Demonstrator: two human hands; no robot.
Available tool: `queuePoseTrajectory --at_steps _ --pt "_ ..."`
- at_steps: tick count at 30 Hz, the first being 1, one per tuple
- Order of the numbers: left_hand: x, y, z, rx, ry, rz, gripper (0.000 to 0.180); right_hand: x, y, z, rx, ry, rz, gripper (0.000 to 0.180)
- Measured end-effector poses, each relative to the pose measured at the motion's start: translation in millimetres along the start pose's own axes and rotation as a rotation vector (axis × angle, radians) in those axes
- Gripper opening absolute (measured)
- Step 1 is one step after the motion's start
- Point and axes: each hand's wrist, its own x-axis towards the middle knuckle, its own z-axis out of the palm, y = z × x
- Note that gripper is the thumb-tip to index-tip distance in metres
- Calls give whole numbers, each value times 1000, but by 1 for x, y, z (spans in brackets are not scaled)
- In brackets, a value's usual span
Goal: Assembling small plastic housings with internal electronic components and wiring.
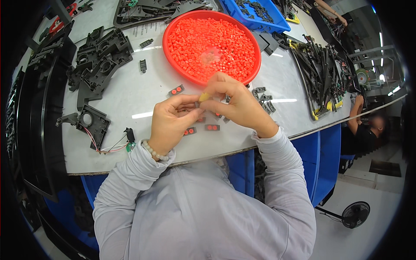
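Over the near middle of the table my two hands meet fingertip to fingertip. My left hand (170, 123), with a pearl bracelet (155, 151) at the wrist, is closed in a pinch. My right hand (238, 103) is pinched against it, blurred, with a yellow cover (204, 96) at a fingertip. Whatever small piece they hold is mostly hidden by the fingers. Around them lie small dark grey blocks with paired red inserts, one block (176, 90) beyond my left hand and another block (212, 127) below the fingers. Bare grey blocks (265, 100) lie beside my right hand.
A round red basin (257, 69) full of small red pieces (190, 39) stands just beyond my hands. Black moulded housings (104, 52) and a wired part (130, 135) lie left. A tray of black strips (320, 69) is right; a blue bin (277, 27) sits behind.
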Motion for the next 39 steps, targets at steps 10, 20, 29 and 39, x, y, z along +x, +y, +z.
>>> queuePoseTrajectory --at_steps 10,20,29,39 --pt "-3 -5 0 512 -52 244 31 -8 -1 -2 544 -60 454 15" --pt "-4 0 4 753 -76 236 29 -67 6 -27 265 -39 655 13" --pt "-5 -8 18 1301 -250 516 28 -79 14 -8 -207 106 315 16" --pt "-5 -5 22 1298 -176 481 24 -83 44 -54 -706 446 257 20"
